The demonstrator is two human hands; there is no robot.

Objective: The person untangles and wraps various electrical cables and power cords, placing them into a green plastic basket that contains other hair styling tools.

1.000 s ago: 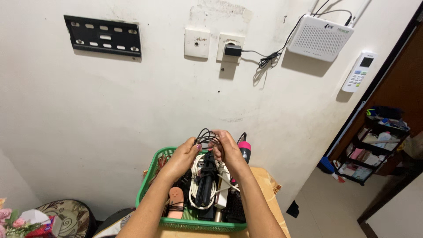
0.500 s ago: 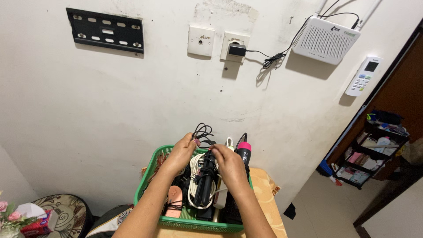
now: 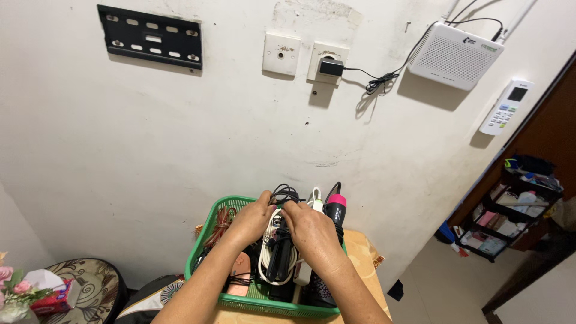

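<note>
Basket on table, stained wall

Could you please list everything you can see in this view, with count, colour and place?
basket: one, green, on the small table, packed with cords and tools
black cord bundle: one, black, at the basket's far rim, under both hands
white cable coil: one, white, middle of the basket
black styling tool: one, black, lying on the white coil
hair dryer: one, black and pink, far right corner of the basket
table: one, tan, under the basket
wall bracket: one, black, upper left wall
wall sockets: two, white, wall centre
router: one, white, upper right wall
remote: one, white, right wall
left hand: one, grip on the black cord bundle
right hand: one, fingertips on the same bundle
</note>
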